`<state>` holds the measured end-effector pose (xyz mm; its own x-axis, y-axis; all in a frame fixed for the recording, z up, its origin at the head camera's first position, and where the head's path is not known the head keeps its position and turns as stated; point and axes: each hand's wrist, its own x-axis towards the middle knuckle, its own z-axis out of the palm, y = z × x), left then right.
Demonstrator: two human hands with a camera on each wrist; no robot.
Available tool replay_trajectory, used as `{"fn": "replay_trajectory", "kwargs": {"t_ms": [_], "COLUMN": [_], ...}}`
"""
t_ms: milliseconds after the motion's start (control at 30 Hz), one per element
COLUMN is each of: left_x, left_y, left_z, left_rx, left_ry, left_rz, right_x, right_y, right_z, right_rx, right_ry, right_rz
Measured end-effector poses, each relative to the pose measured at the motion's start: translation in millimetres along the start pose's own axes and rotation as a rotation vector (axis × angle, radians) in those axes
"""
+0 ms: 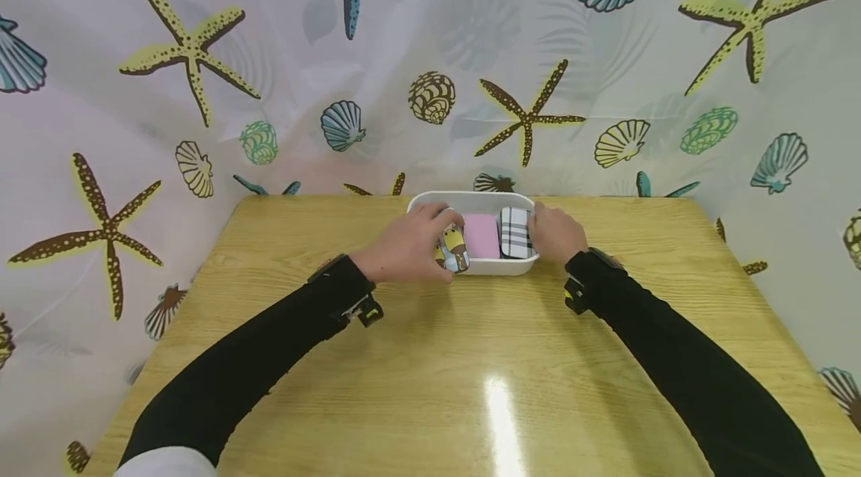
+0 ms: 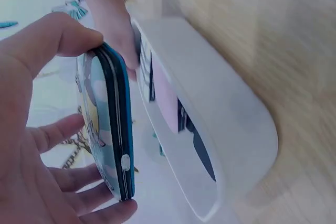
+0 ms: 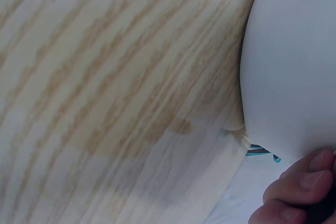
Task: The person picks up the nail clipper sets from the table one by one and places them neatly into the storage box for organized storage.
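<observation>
In the left wrist view, my left hand (image 2: pixel 37 145) pinches a flat cartoon-print case (image 2: pixel 107 119) by its edges, thumb on one side and fingers on the other. This case has dark edges and a small metal clasp. From the head view, it is over the left part of a white oblong bin (image 1: pixel 498 266). My right hand (image 1: pixel 560 235) grips the bin's right end; its curled fingers (image 3: pixel 299 187) show beside the white wall in the right wrist view. Inside the bin stand a pink case (image 1: pixel 481 236) and a checked case (image 1: pixel 515 232), side by side.
The bin stands near the back edge of a wooden table (image 1: pixel 417 380). Behind it hangs a curtain (image 1: pixel 397 155) printed with starfish and shells, which also runs along both sides. A bright light reflection lies on the table in front.
</observation>
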<state>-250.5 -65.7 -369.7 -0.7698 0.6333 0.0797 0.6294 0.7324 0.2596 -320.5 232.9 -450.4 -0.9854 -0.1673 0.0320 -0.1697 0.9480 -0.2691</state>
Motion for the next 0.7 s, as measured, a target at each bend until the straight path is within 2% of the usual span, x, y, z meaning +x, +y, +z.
{"fn": "replay_trajectory", "kwargs": {"t_ms": [200,367,700], "left_x": [27.8,46.8,69.8], "left_y": [-22.4,-32.0,-43.8], "left_z": [1.2,4.2,11.4], "left_rx": [-0.027,-0.020,-0.047], "left_ry": [-0.075,-0.122,-0.246], "left_rz": [-0.051,-0.089,-0.110], "right_x": [-0.2,-1.8,-1.7], "right_y": [-1,-2,-1], "right_z": [2,1,-1], "right_rx": [-0.004,0.004,0.008], "right_ry": [0.012,-0.001,-0.017], "right_rz": [0.008,0.019,0.043]}}
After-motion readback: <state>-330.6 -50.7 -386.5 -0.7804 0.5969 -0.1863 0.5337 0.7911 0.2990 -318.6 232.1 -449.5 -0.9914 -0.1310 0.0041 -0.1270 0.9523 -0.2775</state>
